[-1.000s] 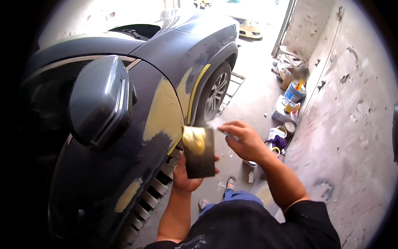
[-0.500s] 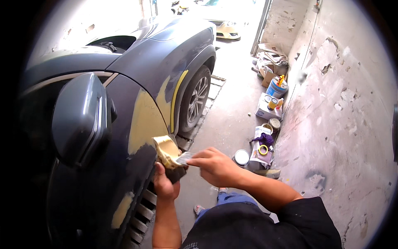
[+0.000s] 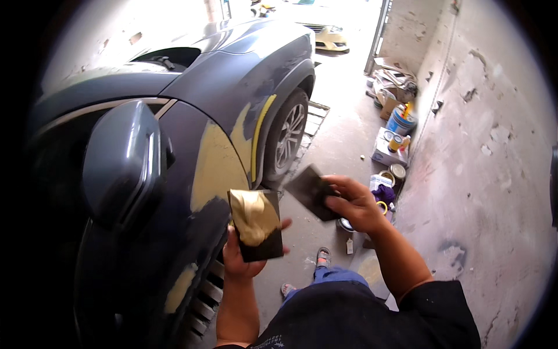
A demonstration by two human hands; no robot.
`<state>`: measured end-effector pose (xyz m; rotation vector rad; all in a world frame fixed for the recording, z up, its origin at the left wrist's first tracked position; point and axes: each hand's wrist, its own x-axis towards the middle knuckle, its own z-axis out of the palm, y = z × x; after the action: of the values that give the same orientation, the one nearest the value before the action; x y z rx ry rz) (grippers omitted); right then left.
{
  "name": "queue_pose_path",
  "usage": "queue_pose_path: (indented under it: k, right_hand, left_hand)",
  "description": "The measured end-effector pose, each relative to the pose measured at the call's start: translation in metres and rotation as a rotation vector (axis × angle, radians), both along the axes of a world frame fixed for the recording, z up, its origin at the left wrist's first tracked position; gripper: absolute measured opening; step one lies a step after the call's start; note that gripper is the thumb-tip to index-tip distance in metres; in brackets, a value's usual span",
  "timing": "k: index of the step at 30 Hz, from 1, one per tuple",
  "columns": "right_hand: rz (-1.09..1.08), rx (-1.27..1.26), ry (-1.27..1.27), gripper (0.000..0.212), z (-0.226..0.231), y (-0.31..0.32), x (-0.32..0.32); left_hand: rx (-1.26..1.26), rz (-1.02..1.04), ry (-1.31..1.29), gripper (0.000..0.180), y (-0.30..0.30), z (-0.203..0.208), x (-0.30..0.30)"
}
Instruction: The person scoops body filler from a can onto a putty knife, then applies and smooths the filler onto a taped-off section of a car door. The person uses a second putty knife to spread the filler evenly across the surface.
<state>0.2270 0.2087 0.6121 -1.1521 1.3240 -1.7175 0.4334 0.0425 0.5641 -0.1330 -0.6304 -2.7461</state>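
My left hand (image 3: 241, 259) grips a dark rectangular palette (image 3: 268, 251) from below, its fingers showing past the right edge. A thick mound of yellow body filler (image 3: 256, 218) covers much of that palette. In my right hand (image 3: 357, 203) is a dark, flat spreader (image 3: 314, 195), pinched at one edge and held up right of the palette, apart from it. Beside my left hand stands a dark grey car (image 3: 148, 221). Smooth yellow filler patches (image 3: 216, 166) cover part of its front door and fender, and a smaller patch (image 3: 181, 288) sits lower on the door.
The side mirror (image 3: 125, 168) juts out at the left, and the front wheel (image 3: 289, 134) is ahead. Along the rough wall (image 3: 471, 157) stand a blue bucket (image 3: 401, 121), a white box (image 3: 388, 152), cans (image 3: 397, 171) and a purple cloth (image 3: 382, 193). A second car (image 3: 331, 38) is outside.
My right hand has moved away from the palette to the right, and the spreader now shows its dark flat face. The palette has turned, exposing more of the filler. The view has shifted slightly.
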Motion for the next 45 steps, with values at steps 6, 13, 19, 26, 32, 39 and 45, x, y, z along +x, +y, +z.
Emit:
queue_pose_path:
  k: [6,13,19,26,32,39,45]
  right_hand:
    - [0.153,0.289,-0.411,0.044,-0.040,0.001,0.042]
    - [0.122,0.112,-0.625,0.044,-0.013,-0.023,0.016]
    - [0.167,-0.179,-0.093,0.038,0.036,-0.007,-0.006]
    - [0.336,-0.160,0.589,0.040,0.030,-0.031,0.016]
    - [-0.025,0.031,-0.060,0.040,-0.024,-0.016,0.001]
    - [-0.087,0.237,-0.517,0.047,-0.045,-0.013,0.043]
    - [-0.071,0.026,-0.733,0.050,-0.038,-0.005,0.020]
  left_hand:
    - [-0.652,0.535,-0.115,0.054,0.022,0.006,-0.025]
    - [-1.149,0.486,-0.348,0.063,0.006,-0.021,-0.022]
    - [-0.436,-0.035,-0.130,0.059,-0.007,-0.013,-0.001]
    - [0.137,-0.188,0.070,0.076,0.009,-0.015,0.004]
    - [0.198,-0.002,-0.097,0.059,0.000,-0.007,0.003]
    - [-0.131,0.132,-0.243,0.061,-0.012,-0.032,0.000]
    - [-0.125,0.209,-0.265,0.062,-0.011,-0.030,0.005]
